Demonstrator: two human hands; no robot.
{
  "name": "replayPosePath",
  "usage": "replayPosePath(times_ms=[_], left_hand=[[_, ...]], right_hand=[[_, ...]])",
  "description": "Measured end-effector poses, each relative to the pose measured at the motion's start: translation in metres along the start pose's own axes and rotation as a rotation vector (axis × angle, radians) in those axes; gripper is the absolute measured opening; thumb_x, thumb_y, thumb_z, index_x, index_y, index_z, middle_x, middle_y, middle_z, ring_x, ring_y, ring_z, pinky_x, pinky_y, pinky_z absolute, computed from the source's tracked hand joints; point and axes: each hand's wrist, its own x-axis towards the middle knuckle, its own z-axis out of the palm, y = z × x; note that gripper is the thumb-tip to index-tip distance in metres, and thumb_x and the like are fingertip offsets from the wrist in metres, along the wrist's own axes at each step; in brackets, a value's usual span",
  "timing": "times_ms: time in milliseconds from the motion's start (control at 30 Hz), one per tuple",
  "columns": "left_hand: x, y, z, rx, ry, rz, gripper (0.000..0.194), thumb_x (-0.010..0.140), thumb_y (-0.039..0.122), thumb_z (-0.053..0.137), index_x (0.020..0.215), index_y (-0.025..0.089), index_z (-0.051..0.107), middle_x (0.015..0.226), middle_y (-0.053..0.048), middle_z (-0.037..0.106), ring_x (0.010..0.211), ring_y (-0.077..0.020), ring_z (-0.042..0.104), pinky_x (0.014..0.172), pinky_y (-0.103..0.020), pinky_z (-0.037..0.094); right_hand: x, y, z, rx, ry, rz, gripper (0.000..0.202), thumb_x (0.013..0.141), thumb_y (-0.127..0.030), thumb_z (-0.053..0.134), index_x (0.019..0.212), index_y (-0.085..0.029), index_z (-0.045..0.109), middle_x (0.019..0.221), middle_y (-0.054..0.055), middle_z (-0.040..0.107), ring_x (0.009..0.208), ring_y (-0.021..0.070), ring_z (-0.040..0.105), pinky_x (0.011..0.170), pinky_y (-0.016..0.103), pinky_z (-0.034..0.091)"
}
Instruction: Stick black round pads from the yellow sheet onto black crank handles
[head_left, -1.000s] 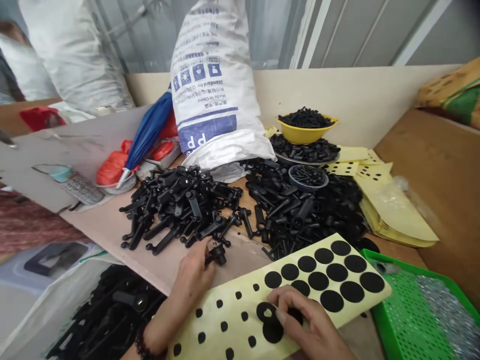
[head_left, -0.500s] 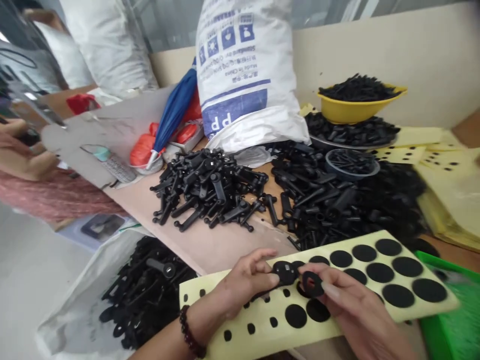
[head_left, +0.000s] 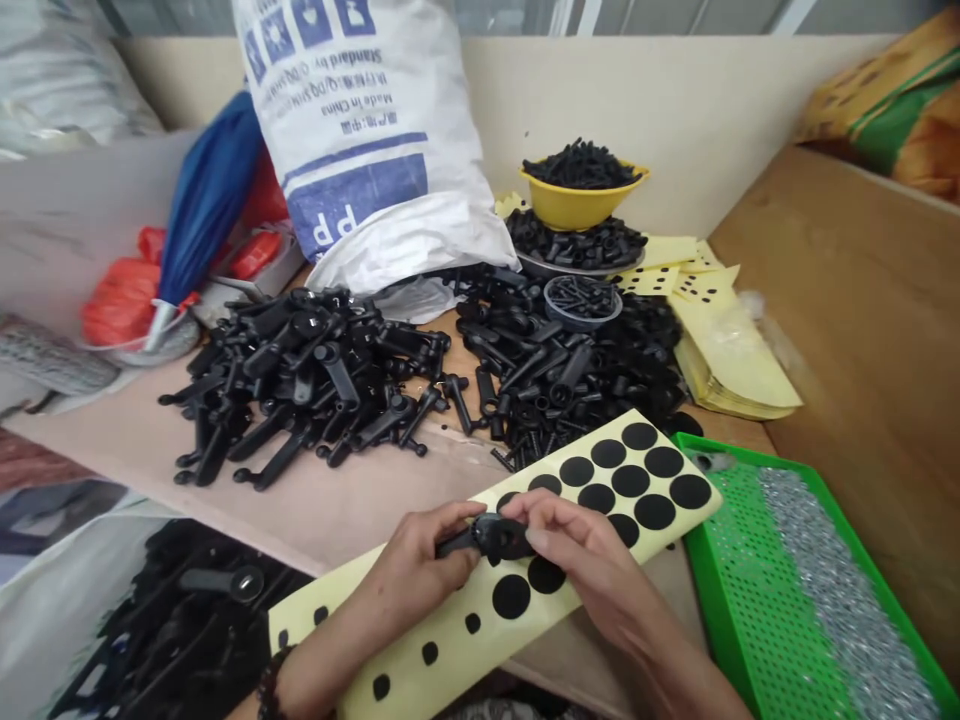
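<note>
Cream panel point(head_left: 697, 110) stands behind; brown board point(head_left: 862, 310) at right.

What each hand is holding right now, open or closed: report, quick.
Left hand: closed, holding a black crank handle.
Right hand: closed, pinching a black round sticker at the handle's round end.

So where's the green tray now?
In the head view, the green tray sits lower right, beside the dotted yellow sheet, right of the right hand.
</note>
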Motion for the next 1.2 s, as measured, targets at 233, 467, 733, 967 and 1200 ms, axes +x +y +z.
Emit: replayPosePath(times_ms=[233, 467, 733, 967, 1200], left_hand=[[0.001, 0.006, -0.002, 0.214, -0.021, 0.085, 0.038, 0.074, 0.012, 0.052, 0.109, 0.019, 0.066, 0.097, -0.001, 0.072, 0.085, -0.0178, 0.064, 0.076, -0.025, 0.047], [0.001, 0.008, -0.001, 0.249, -0.066, 0.102, 0.044, 0.074, 0.008, 0.049, 0.114, 0.02, 0.065, 0.105, 0.0, 0.071, 0.092, -0.0183, 0.064, 0.079, -0.025, 0.048], [0.0, 0.01, 0.0, 0.31, -0.061, 0.13, 0.049, 0.073, 0.004, 0.047, 0.116, 0.021, 0.064, 0.11, 0.0, 0.07, 0.098, -0.0183, 0.063, 0.085, -0.025, 0.047], [-0.003, 0.014, 0.0, 0.364, -0.048, 0.137, 0.049, 0.073, 0.005, 0.046, 0.116, 0.021, 0.063, 0.106, 0.0, 0.071, 0.092, -0.0176, 0.064, 0.082, -0.025, 0.048], [-0.005, 0.017, 0.001, 0.36, -0.039, 0.155, 0.03, 0.086, 0.021, 0.049, 0.111, 0.02, 0.065, 0.103, -0.001, 0.072, 0.088, -0.0181, 0.066, 0.079, -0.025, 0.049]], right_hand=[[0.004, 0.002, -0.001, -0.049, 0.016, 0.014, 0.023, 0.067, -0.034, 0.069, 0.059, -0.019, 0.054, 0.093, 0.007, 0.062, 0.089, 0.0225, 0.054, 0.076, 0.031, 0.042], [0.005, 0.004, -0.003, -0.106, -0.013, 0.001, 0.023, 0.07, -0.033, 0.068, 0.06, -0.019, 0.054, 0.094, 0.007, 0.061, 0.09, 0.022, 0.055, 0.077, 0.03, 0.043], [0.004, 0.008, -0.006, -0.151, -0.036, -0.022, 0.02, 0.074, -0.032, 0.065, 0.062, -0.02, 0.054, 0.095, 0.007, 0.06, 0.092, 0.0214, 0.055, 0.076, 0.029, 0.043], [0.003, 0.004, -0.001, -0.195, 0.003, -0.02, 0.019, 0.071, -0.032, 0.065, 0.061, -0.02, 0.054, 0.092, 0.007, 0.06, 0.087, 0.0207, 0.056, 0.074, 0.03, 0.046], [0.004, 0.005, 0.001, -0.227, 0.014, -0.047, 0.019, 0.07, -0.031, 0.066, 0.06, -0.02, 0.054, 0.09, 0.006, 0.06, 0.084, 0.0203, 0.057, 0.071, 0.029, 0.049]])
